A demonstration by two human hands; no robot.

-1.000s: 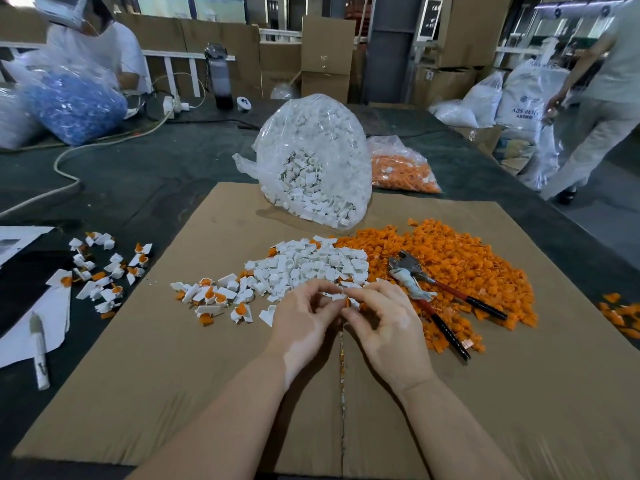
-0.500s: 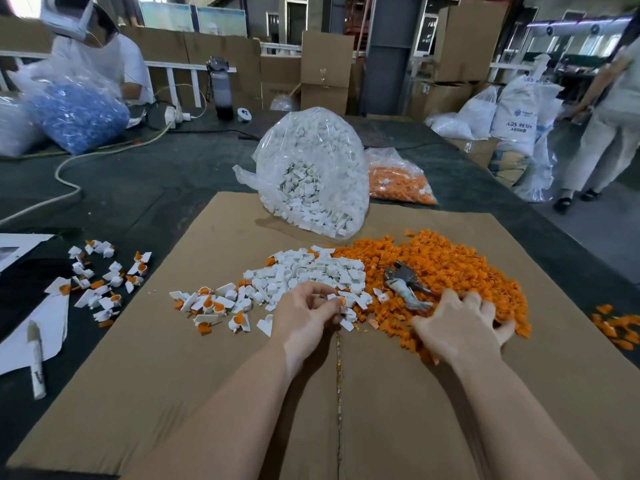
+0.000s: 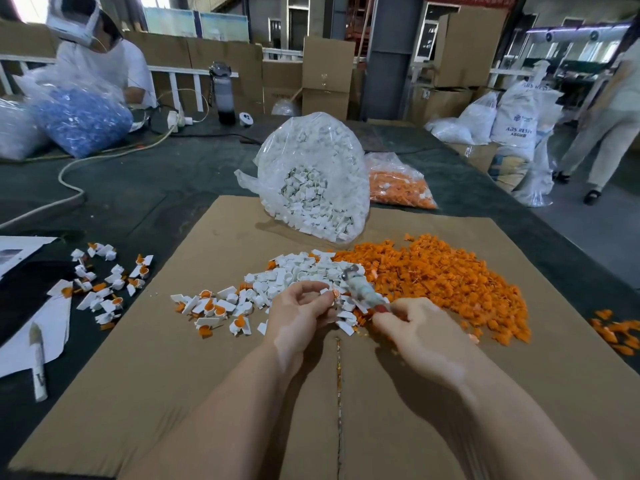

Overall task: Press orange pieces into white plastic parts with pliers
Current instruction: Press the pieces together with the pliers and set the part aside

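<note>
The left hand (image 3: 298,313) pinches a small white part (image 3: 331,296) over the cardboard (image 3: 173,393), at the white pile's (image 3: 294,275) near edge. Just right, the right hand (image 3: 415,336) grips the pliers (image 3: 360,289), nose blurred above the part. Orange pieces (image 3: 450,282) are heaped alongside. Behind stand a bag (image 3: 313,174) of white parts and a smaller bag (image 3: 398,183) of orange ones.

Colours, bench view
White parts (image 3: 298,275) beside orange pieces (image 3: 443,278); brown cardboard (image 3: 173,393); dark grey-green table (image 3: 138,188); pliers (image 3: 360,289) pale grey, red handle; blue-filled bag (image 3: 79,119).
</note>
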